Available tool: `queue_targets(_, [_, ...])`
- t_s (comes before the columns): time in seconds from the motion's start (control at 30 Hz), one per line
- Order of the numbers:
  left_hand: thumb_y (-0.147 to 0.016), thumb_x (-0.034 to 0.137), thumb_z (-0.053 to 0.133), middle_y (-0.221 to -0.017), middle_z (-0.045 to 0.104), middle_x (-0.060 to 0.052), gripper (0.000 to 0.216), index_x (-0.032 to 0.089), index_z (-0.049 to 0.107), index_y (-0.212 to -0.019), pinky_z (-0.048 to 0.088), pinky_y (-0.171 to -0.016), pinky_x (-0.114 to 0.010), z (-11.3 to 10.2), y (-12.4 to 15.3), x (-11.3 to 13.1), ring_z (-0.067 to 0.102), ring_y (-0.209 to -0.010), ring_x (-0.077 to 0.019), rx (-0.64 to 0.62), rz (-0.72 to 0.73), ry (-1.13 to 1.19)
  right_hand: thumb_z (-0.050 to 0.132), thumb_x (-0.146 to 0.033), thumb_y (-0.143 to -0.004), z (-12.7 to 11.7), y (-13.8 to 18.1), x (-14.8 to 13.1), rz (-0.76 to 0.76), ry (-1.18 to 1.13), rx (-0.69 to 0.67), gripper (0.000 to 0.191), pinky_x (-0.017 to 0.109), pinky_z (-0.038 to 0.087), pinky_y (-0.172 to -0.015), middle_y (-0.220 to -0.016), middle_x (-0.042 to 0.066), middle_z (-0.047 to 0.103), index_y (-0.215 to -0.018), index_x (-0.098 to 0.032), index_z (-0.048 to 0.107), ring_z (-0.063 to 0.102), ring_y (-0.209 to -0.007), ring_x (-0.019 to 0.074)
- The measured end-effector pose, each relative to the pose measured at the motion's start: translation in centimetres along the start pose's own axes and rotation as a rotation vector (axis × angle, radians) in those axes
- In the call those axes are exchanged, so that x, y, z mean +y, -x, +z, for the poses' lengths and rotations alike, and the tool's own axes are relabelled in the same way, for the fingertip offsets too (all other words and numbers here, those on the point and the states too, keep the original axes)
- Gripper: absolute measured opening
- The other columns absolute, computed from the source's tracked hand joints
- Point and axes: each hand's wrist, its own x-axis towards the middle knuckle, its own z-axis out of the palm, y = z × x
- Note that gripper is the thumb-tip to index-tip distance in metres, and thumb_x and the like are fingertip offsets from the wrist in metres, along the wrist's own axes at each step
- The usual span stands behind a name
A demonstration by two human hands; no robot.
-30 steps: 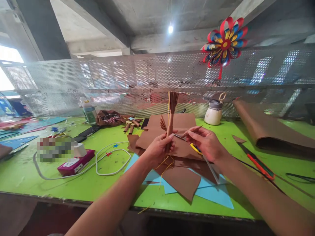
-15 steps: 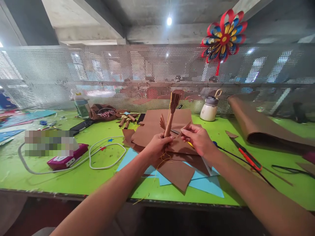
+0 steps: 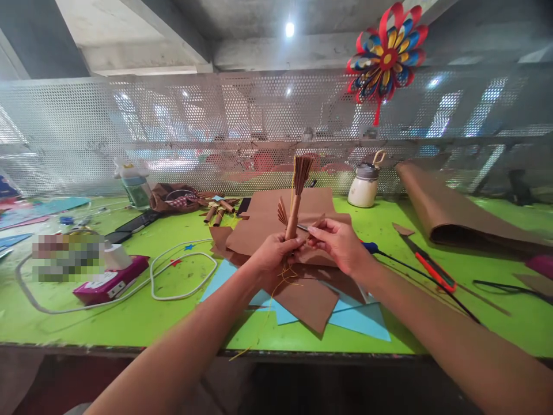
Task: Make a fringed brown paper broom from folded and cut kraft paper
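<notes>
My left hand [image 3: 275, 252] is closed around the lower end of a rolled brown paper tube figure [image 3: 292, 218], which stands upright. A pleated fan of paper spreads at its top, and a smaller pleated fan [image 3: 282, 211] sticks out on its left side. Thin yellow thread [image 3: 283, 281] trails below that hand. Just to the right, my right hand [image 3: 344, 245] pinches a small folded piece of brown paper [image 3: 318, 221], close to the tube. Beneath both hands lie brown paper sheets [image 3: 311, 300] and light blue paper [image 3: 360, 323].
A red-and-black utility knife [image 3: 434, 271] lies right, near a large folded brown sheet [image 3: 466, 225]. A white bottle [image 3: 363, 187] stands behind. Left are a purple power strip [image 3: 112, 281], a looped white cable [image 3: 184, 297] and small paper rolls [image 3: 219, 216]. A mesh panel [image 3: 173, 127] borders the table's back.
My right hand has moved slightly in toward the paper tube, bringing its small brown piece nearer. My left hand keeps its hold. The whole view has shifted a little.
</notes>
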Motion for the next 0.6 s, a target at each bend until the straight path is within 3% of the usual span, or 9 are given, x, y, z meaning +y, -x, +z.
queue_targets(0.17, [-0.067, 0.022, 0.07, -0.067, 0.055, -0.003, 0.02, 0.008, 0.06, -0.075, 0.027, -0.044, -0.015, 0.02, 0.18, 0.38, 0.045, -0.056, -0.0048, -0.052, -0.026, 0.131, 0.07, -0.021, -0.062, -0.55, 0.06, -0.86, 0.037, -0.097, -0.201, 0.03, 0.027, 0.046, -0.064, -0.081, 0.003, 0.064, -0.091, -0.016, 0.063, 0.058, -0.067, 0.0116])
queue_targets(0.27, [-0.069, 0.02, 0.068, -0.066, 0.055, -0.003, 0.016, 0.008, 0.06, -0.075, 0.027, -0.044, -0.015, 0.0, 0.23, 0.45, 0.046, -0.056, -0.0051, -0.075, -0.045, 0.147, 0.07, -0.022, -0.064, -0.79, -0.06, -0.72, 0.024, -0.066, -0.25, 0.022, 0.027, 0.045, -0.063, -0.079, 0.002, 0.063, -0.085, -0.017, 0.065, 0.056, -0.065, 0.0109])
queue_targets(0.37, [-0.07, 0.021, 0.067, -0.066, 0.055, -0.003, 0.016, 0.008, 0.06, -0.077, 0.027, -0.044, -0.015, -0.07, 0.21, 0.38, 0.046, -0.055, -0.0046, -0.068, -0.051, 0.122, 0.071, -0.025, -0.065, -0.92, -0.22, -0.29, 0.001, -0.03, -0.223, 0.016, 0.026, 0.044, -0.061, -0.075, 0.001, 0.062, -0.076, -0.015, 0.064, 0.054, -0.061, 0.0093])
queue_targets(0.6, [-0.065, 0.021, 0.071, -0.066, 0.058, -0.003, 0.023, 0.008, 0.062, -0.082, 0.029, -0.045, -0.016, 0.34, 0.04, 0.0, 0.046, -0.052, -0.0042, 0.058, 0.001, -0.018, 0.074, -0.028, -0.063, -0.77, -0.29, 0.04, 0.006, 0.026, -0.05, 0.021, 0.023, 0.043, -0.054, -0.064, -0.001, 0.06, -0.069, -0.013, 0.062, 0.052, -0.055, 0.0079])
